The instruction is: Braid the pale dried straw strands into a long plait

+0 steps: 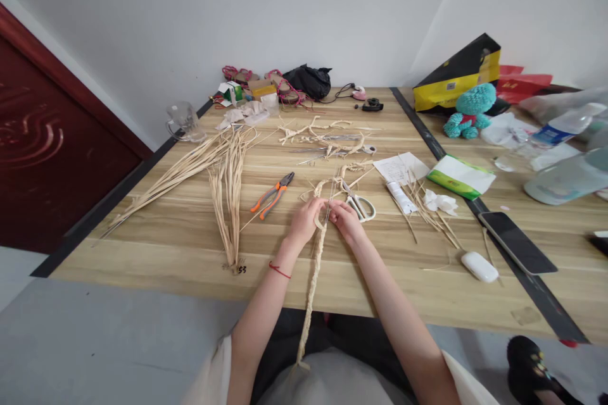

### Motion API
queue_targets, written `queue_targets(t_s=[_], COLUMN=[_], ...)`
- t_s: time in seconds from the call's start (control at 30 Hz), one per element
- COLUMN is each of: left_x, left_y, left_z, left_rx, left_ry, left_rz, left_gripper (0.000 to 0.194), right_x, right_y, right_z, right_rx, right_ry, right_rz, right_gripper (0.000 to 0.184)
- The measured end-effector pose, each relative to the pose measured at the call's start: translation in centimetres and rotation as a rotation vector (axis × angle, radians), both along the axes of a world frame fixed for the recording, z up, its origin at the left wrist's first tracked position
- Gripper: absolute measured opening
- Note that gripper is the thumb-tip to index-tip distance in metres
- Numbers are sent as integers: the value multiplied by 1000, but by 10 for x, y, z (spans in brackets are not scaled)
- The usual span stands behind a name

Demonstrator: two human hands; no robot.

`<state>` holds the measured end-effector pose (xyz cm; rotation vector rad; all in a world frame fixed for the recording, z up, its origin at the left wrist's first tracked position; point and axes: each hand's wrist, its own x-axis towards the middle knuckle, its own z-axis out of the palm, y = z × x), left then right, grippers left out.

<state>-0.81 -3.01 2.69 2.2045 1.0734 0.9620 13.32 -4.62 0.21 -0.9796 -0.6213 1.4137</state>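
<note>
Near the middle of the bench (351, 294), your left hand (305, 223) has its fingers pinched on the braided straw strip (315, 272), and your right hand (346, 221) seemingly pinches a thin rod (327, 218) beside it, probably for steadiness, with scissors (355, 202) lying conveniently close.

Wood-grain table (161, 253), black strip (420, 123) running down right side. Left: glass mug (185, 121), straw bundles (232, 190). Centre: orange-and-grey pliers (282, 186), white-handled scissors (353, 200). Right: crocheted turquoise toy (468, 115), tissue packet (460, 177), smartphone (517, 242) across strip, small white rounded case (479, 266).
</note>
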Motion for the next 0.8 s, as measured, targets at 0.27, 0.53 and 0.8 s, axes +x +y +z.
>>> queue_targets(t_s=[0.27, 0.53, 0.8], left_x=[0, 8, 9], left_y=[4, 6, 14], left_z=[-8, -9, -20], left_rx=[119, -174, -754], left_ry=[-45, -328, -529], left_rz=[25, 20, 42], left_gripper=[34, 20, 31], right_x=[-1, 0, 1], right_y=[1, 2, 3], right_z=[-1, -4, -7], right_rx=[4, 5, 13], right_ry=[21, 40, 76], right_rz=[-11, -17, -35], right_gripper=[30, 31, 27])
